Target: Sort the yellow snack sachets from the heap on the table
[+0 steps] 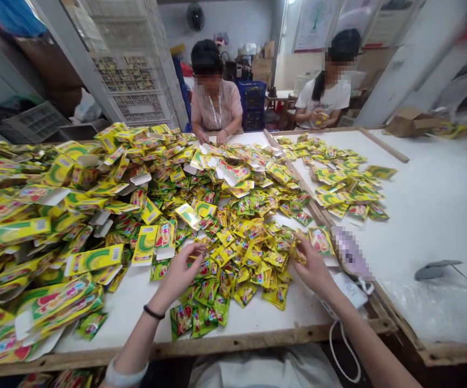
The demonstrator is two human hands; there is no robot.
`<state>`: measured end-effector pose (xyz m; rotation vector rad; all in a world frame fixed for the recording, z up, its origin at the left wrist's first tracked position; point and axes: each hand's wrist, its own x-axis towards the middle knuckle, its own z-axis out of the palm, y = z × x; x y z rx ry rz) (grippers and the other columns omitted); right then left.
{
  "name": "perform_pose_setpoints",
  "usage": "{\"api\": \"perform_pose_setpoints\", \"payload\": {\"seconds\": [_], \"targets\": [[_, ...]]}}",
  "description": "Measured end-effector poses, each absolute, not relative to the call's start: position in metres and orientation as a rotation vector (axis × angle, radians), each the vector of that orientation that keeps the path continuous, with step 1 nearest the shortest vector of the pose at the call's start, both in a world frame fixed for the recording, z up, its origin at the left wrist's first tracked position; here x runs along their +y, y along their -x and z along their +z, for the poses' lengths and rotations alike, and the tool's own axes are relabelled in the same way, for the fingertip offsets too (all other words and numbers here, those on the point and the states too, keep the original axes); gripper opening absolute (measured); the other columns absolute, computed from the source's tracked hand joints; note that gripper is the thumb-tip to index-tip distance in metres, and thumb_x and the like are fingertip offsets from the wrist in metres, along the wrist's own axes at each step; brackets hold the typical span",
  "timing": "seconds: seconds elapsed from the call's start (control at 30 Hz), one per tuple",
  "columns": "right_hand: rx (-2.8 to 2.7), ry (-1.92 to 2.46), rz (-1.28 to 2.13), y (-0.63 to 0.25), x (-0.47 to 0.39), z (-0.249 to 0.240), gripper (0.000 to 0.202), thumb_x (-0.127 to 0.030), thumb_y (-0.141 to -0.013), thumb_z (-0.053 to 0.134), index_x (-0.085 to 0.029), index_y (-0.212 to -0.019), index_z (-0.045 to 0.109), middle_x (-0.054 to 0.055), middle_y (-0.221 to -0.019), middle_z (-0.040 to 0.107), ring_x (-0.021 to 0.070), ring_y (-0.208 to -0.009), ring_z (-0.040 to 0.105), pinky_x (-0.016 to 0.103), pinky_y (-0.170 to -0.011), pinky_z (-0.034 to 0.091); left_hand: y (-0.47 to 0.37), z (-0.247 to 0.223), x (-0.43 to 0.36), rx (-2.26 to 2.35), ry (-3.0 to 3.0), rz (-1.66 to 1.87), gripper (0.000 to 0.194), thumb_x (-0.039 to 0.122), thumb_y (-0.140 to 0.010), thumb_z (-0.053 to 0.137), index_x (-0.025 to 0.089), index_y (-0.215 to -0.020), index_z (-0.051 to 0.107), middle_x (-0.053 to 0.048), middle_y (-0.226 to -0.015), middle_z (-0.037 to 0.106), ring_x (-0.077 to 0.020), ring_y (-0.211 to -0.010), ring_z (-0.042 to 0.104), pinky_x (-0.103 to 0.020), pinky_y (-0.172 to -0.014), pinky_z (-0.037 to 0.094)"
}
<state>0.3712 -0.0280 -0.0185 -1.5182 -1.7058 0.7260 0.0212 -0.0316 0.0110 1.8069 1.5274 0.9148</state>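
Note:
Small glossy yellow sachets (253, 258) lie heaped on the white table in front of me, with green sachets (207, 310) along the near left side of the heap. My left hand (187, 264) is at the heap's left edge, fingers curved and thumb apart, with no object visible in it. At the right edge is my right hand (312, 264), its thumb and fingers apart around the outermost yellow sachets; I cannot tell whether it grips one. A flat yellow box (320, 241) with a red fruit picture lies just beyond the right hand. Two more boxes (154, 242) stand near my left hand.
A large pile of yellow boxes (91, 202) covers the left of the table. A wooden divider (314, 207) runs along the right, beside a blurred lilac object (350, 253) and a white power strip (348, 291). Two people sit across the table, handling small items.

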Motion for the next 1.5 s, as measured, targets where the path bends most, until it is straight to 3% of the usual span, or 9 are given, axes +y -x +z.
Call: {"api": "perform_pose_setpoints", "payload": {"seconds": [0.13,0.37,0.5,0.6,0.7,0.87,1.27,1.43,1.5], "targets": [[-1.077,1.184,1.163,-0.346,-0.045,-0.010,0.066,-0.026,-0.080,0.058,-0.030,-0.139,0.030,0.007,-0.120,0.061,0.0230,-0.100,0.063,0.044,-0.089,0.049,-0.037,0.009,-0.041,1.671,-1.904,0.944,0.025,0.029,-0.087,0.041,0.020,-0.103,0.059,-0.007,-0.108,0.061,-0.0212,-0.102,0.057,-0.037,-0.090,0.046],[-0.772,1.017,1.721,-0.328,-0.068,-0.007,0.033,-0.034,-0.077,0.066,-0.021,-0.107,0.064,0.010,-0.129,0.056,0.0273,-0.101,0.062,0.034,-0.068,0.055,-0.036,0.023,-0.047,1.675,-2.096,0.675,0.024,0.032,-0.088,0.041,0.023,-0.103,0.057,-0.005,-0.101,0.061,-0.0216,-0.096,0.058,-0.036,-0.085,0.047],[-0.887,1.151,1.719,-0.322,-0.080,-0.011,0.037,-0.042,-0.075,0.069,-0.022,-0.105,0.064,0.009,-0.129,0.056,0.0264,-0.096,0.064,0.038,-0.072,0.057,-0.040,0.010,-0.084,1.636,-2.162,0.524,0.038,0.041,-0.077,0.059,0.024,-0.112,0.058,-0.007,-0.112,0.060,-0.0264,-0.106,0.056,-0.040,-0.089,0.047],[-1.015,1.158,1.702,-0.315,-0.082,-0.007,0.035,-0.045,-0.073,0.070,-0.018,-0.095,0.068,0.008,-0.094,0.071,0.0210,-0.074,0.067,0.035,-0.066,0.058,-0.038,0.000,-0.100,1.678,-2.004,0.609,0.034,0.032,-0.084,0.050,0.024,-0.116,0.059,-0.007,-0.117,0.062,-0.0249,-0.110,0.057,-0.041,-0.096,0.045],[-1.042,1.099,1.735,-0.306,-0.079,-0.001,0.030,-0.045,-0.075,0.068,-0.016,-0.079,0.066,0.002,-0.066,0.066,0.0128,-0.052,0.060,0.027,-0.052,0.054,-0.038,0.002,-0.100,1.757,-1.617,0.820,0.039,0.033,-0.086,0.046,0.022,-0.122,0.056,-0.006,-0.113,0.067,-0.0220,-0.095,0.065,-0.040,-0.088,0.051],[-1.008,0.960,1.870,-0.290,-0.078,0.009,0.031,-0.046,-0.081,0.062,-0.017,-0.075,0.055,-0.001,-0.062,0.063,0.0094,-0.043,0.057,0.022,-0.042,0.050,-0.075,0.010,-0.091,1.427,-1.041,1.194,0.050,0.040,-0.080,0.057,0.015,-0.123,0.055,-0.009,-0.119,0.064,-0.0220,-0.096,0.065,-0.038,-0.079,0.057],[-0.678,0.782,1.795,-0.265,-0.089,0.023,0.025,-0.035,-0.083,0.063,-0.021,-0.094,0.046,-0.002,-0.072,0.065,0.0103,-0.047,0.061,0.020,-0.041,0.047,-0.144,0.014,-0.100,1.203,-0.780,1.390,0.034,0.038,-0.077,0.063,0.018,-0.100,0.048,-0.010,-0.107,0.062,-0.0182,-0.087,0.065,-0.027,-0.070,0.054],[-0.484,0.836,1.635,-0.247,-0.096,0.023,0.030,-0.033,-0.078,0.069,-0.019,-0.071,0.044,-0.005,-0.066,0.059,0.0068,-0.046,0.054,0.017,-0.041,0.043,-0.161,0.014,-0.110,0.995,-0.588,1.445,0.028,0.038,-0.083,0.056,0.022,-0.104,0.046,0.001,-0.077,0.058,-0.0087,-0.058,0.053,-0.019,-0.052,0.044],[-0.453,0.909,1.507,-0.241,-0.097,0.019,0.037,-0.031,-0.075,0.072,-0.017,-0.063,0.040,-0.007,-0.057,0.052,0.0036,-0.042,0.047,0.015,-0.040,0.038,-0.165,0.012,-0.111,0.928,-0.546,1.449,0.033,0.041,-0.084,0.053,0.025,-0.112,0.044,0.001,-0.079,0.058,-0.0093,-0.060,0.053,-0.020,-0.053,0.043]]}}
